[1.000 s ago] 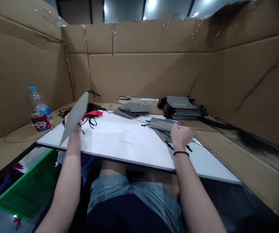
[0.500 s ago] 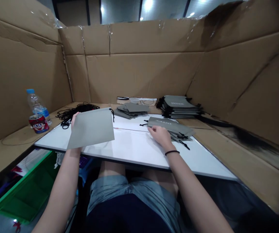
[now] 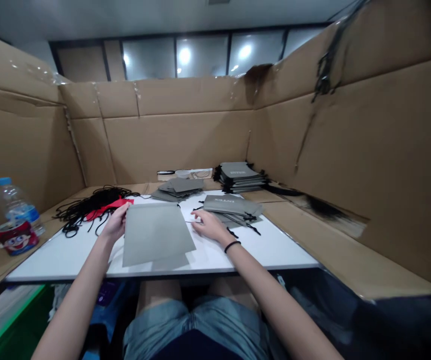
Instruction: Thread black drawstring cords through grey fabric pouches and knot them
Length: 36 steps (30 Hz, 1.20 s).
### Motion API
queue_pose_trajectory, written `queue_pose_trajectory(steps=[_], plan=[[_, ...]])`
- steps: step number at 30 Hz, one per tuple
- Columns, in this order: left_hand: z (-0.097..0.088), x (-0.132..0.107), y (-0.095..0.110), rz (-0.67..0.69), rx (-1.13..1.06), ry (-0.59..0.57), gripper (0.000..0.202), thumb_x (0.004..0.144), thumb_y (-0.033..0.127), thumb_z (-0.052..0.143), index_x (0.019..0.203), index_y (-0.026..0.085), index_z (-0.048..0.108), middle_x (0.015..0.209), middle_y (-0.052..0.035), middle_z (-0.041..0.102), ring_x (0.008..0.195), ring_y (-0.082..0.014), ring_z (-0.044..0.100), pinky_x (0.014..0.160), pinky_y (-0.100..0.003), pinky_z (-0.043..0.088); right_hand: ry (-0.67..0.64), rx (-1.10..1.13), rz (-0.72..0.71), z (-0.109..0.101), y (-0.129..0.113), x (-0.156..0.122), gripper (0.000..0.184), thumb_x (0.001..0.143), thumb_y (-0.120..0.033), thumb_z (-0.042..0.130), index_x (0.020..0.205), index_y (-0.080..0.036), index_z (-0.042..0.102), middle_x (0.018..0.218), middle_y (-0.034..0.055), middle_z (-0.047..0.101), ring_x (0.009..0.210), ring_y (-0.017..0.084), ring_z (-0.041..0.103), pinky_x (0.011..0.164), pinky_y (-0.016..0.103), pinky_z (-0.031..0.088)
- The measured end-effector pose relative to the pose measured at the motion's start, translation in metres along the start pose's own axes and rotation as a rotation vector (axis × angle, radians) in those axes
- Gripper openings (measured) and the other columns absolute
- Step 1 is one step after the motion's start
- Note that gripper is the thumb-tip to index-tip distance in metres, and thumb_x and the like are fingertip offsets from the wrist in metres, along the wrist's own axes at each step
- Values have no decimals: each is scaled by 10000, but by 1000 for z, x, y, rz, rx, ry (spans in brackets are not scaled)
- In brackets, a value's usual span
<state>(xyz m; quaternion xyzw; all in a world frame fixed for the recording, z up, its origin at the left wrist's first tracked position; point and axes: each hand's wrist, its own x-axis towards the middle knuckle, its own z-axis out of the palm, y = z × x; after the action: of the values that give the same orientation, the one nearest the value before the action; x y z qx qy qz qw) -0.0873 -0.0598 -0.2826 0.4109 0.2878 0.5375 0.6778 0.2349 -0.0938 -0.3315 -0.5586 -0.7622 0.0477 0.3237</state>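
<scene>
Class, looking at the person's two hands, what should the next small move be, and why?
Probably bring the right hand to the upper right corner of the flat, grey, rectangular fabric-like bag. The left hand grips the bag's left edge near the top, a bit of thin black cord shows at that corner, and the right hand is close by, apart from the bag.

There are three grey piles (image 3: 240,171), one held pouch (image 3: 155,232), one bottle (image 3: 15,201), one can (image 3: 17,237).

"INTEX" seems printed on the near grey pouches (image 3: 234,204) and, blurrier, on the stacked pouches (image 3: 240,171) behind.
</scene>
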Motion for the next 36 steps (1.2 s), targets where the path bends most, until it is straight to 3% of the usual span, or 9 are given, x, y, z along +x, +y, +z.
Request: queue_pose_trajectory(steps=[5,10,13,15,20,29,33,36], plan=[[25,26,-18,-61,69,-133,346,727,294,748,649,155,441,473,94,375,330,-8,282,313,-113,186,53,253,-7,3,4,0,413,827,-269,513,1232,-230,579,1067,53,659,926,183,595,835,286,437],[32,30,-30,-57,-4,-147,302,732,260,738,667,155,463,459,97,365,327,-19,309,320,-117,226,116,301,20,10,11,5,358,736,-201,583,1087,-221,646,1040,53,672,968,212,571,863,313,431],[31,27,-34,-84,8,-118,248,736,227,726,681,148,498,479,80,431,347,-34,375,340,-129,279,99,476,48,13,11,9,182,762,-277,567,892,-195,664,848,27,670,815,186,568,719,278,450],[30,27,-35,-102,1,-73,249,749,227,710,660,150,490,465,76,430,346,-44,389,341,-136,285,77,623,66,12,10,12,202,796,-340,526,829,-178,643,743,10,629,686,148,536,629,250,428],[25,32,-34,-133,-37,26,332,815,258,636,586,160,416,408,78,363,298,-34,309,308,-137,224,114,828,184,5,9,13,310,718,-319,593,1000,-192,571,635,-49,528,532,94,450,522,217,377],[22,33,-36,-159,-114,15,277,808,264,657,653,164,450,440,86,394,286,-30,313,290,-142,218,160,656,202,5,16,13,250,698,-270,549,932,-185,573,819,21,591,627,114,505,482,198,372],[22,31,-34,-163,-127,65,209,827,261,634,698,150,514,434,75,442,277,-41,335,295,-161,260,217,538,185,8,23,14,278,656,-177,493,914,-174,597,846,30,623,666,128,512,617,245,429],[22,30,-32,-167,-137,83,167,848,262,602,741,148,545,442,63,475,291,-61,386,314,-173,310,184,427,131,8,24,11,341,624,-141,498,937,-181,627,965,46,650,788,159,543,753,287,444]])
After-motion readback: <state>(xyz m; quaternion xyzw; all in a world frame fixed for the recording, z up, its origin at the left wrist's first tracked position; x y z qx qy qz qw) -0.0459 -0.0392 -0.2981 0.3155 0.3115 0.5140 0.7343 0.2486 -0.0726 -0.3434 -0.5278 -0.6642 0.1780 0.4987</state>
